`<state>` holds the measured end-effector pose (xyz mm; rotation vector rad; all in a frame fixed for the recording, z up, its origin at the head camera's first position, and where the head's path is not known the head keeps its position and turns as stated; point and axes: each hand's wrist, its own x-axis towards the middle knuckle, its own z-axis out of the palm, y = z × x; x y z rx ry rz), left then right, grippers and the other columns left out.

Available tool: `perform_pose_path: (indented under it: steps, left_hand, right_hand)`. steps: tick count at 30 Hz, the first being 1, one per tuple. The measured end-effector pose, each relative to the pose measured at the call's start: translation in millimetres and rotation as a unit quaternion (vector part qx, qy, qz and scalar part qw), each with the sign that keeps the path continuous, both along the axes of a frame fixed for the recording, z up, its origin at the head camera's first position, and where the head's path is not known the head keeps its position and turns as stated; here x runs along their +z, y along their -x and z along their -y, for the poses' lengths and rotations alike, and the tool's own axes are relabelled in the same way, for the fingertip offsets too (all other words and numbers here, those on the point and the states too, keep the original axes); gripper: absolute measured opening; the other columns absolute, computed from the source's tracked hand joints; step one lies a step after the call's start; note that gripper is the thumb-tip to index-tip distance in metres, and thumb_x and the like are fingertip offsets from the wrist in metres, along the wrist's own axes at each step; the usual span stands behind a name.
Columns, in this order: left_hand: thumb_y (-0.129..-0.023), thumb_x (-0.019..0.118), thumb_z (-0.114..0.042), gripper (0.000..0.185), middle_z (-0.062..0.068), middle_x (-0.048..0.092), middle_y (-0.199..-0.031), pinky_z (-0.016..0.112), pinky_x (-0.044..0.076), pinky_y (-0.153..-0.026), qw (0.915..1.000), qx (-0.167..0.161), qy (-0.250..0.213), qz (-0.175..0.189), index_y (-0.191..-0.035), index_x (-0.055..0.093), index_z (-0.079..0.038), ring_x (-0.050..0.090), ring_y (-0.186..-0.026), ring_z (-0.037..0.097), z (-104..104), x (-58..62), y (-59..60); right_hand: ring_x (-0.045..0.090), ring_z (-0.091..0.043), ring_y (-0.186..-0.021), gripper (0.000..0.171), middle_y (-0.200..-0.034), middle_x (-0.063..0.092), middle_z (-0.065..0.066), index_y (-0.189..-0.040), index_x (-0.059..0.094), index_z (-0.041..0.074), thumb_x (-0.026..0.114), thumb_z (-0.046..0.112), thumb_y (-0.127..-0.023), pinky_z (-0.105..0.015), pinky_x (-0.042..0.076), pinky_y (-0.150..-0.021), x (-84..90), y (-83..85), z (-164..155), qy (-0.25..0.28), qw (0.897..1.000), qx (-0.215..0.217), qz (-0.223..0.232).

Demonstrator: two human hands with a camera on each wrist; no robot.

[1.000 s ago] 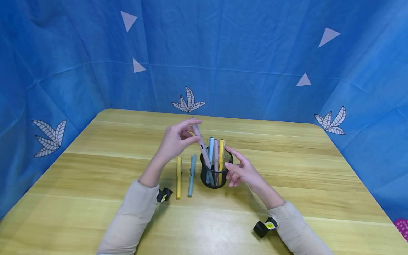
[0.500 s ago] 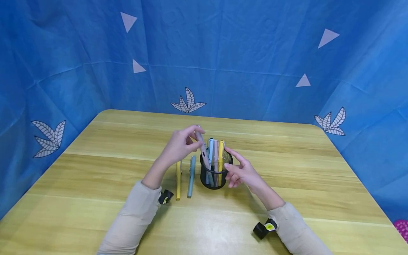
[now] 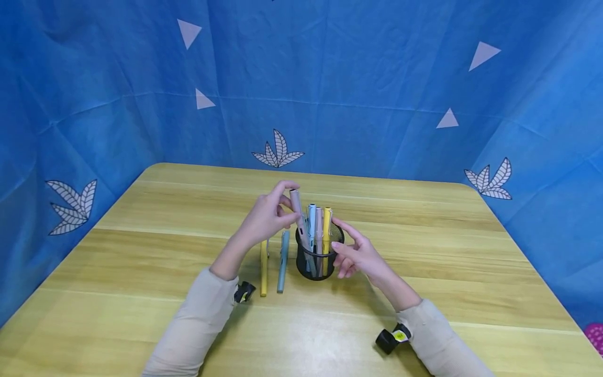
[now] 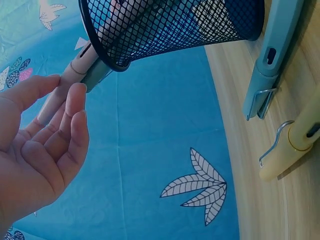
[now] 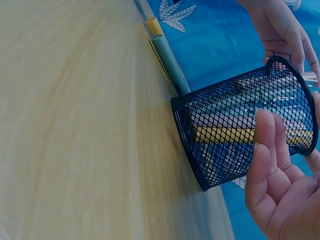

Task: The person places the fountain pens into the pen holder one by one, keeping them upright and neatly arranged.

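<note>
In the head view, my left hand pinches a pale lilac pen between thumb and fingers. Its lower part is inside the black mesh pen holder, leaning against the left rim. Inside the holder stand a light blue pen, another lilac pen and a yellow pen. A teal pen shows beside the pinched one in the left wrist view. My right hand holds the holder's right side, thumb at the near rim and index finger at the far rim; its other fingers bend beside the mesh.
Left of the holder, a yellow pen and a blue-green pen lie side by side on the wood-grain table. Blue patterned cloth hangs behind the table and at both sides.
My left hand has moved down and right, lowering the lilac pen further into the holder and making it more upright. Its index finger has lifted slightly. The right hand stays in place.
</note>
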<state>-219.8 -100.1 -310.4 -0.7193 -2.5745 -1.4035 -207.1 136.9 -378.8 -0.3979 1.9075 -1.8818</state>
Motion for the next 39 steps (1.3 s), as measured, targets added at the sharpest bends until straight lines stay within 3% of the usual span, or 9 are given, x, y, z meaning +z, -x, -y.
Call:
perform_pose_path:
  steps: [7,14,19,29,39]
  left_hand:
    - [-0.081,0.064,-0.007,0.037,0.006,0.062,-0.083,0.027,0.046,-0.048,0.9996,0.003,0.024,-0.015,-0.116,0.049,-0.006,0.057,-0.054,0.021,1,0.0,-1.1]
    - [-0.079,0.068,-0.011,0.029,0.003,0.061,-0.083,0.026,0.043,-0.048,0.9979,0.020,0.057,-0.025,-0.105,0.057,-0.006,0.051,-0.053,0.013,3,-1.6,-0.6]
    - [-0.078,0.070,-0.014,0.023,0.004,0.061,-0.087,0.026,0.046,-0.053,0.9973,0.022,0.070,-0.007,-0.097,0.062,-0.005,0.053,-0.058,0.012,4,-1.7,-0.7]
    - [-0.080,0.068,-0.019,0.025,0.005,0.062,-0.090,0.026,0.046,-0.053,0.9964,0.014,0.083,0.002,-0.100,0.063,-0.005,0.053,-0.058,0.012,6,1.1,-1.9]
    - [-0.086,0.060,-0.021,0.023,0.004,0.061,-0.085,0.027,0.048,-0.054,0.9978,0.017,0.059,0.024,-0.102,0.062,-0.005,0.058,-0.060,0.020,13,-2.5,-0.2]
  right_hand:
    - [0.057,-0.018,-0.045,0.061,-0.066,0.060,-0.016,-0.143,0.020,0.024,0.052,0.019,-0.091,-0.028,0.048,-0.044,-0.7,0.2,0,0.000,1.000,0.000,-0.002]
    - [0.057,-0.018,-0.045,0.061,-0.066,0.060,-0.018,-0.143,0.020,0.024,0.052,0.020,-0.091,-0.028,0.048,-0.044,-0.7,0.0,1,-0.001,1.000,-0.002,-0.001]
    - [0.057,-0.018,-0.045,0.061,-0.066,0.060,-0.018,-0.143,0.019,0.024,0.052,0.020,-0.091,-0.028,0.048,-0.043,-0.9,0.0,1,-0.001,1.000,-0.004,-0.003]
    - [0.057,-0.018,-0.045,0.061,-0.065,0.060,-0.015,-0.143,0.019,0.024,0.051,0.020,-0.092,-0.028,0.047,-0.043,-0.7,-0.3,1,0.000,1.000,-0.002,-0.005]
    - [0.057,-0.018,-0.045,0.061,-0.065,0.060,-0.015,-0.143,0.019,0.024,0.051,0.020,-0.092,-0.028,0.047,-0.043,-1.3,-1.8,1,-0.001,1.000,-0.002,-0.007]
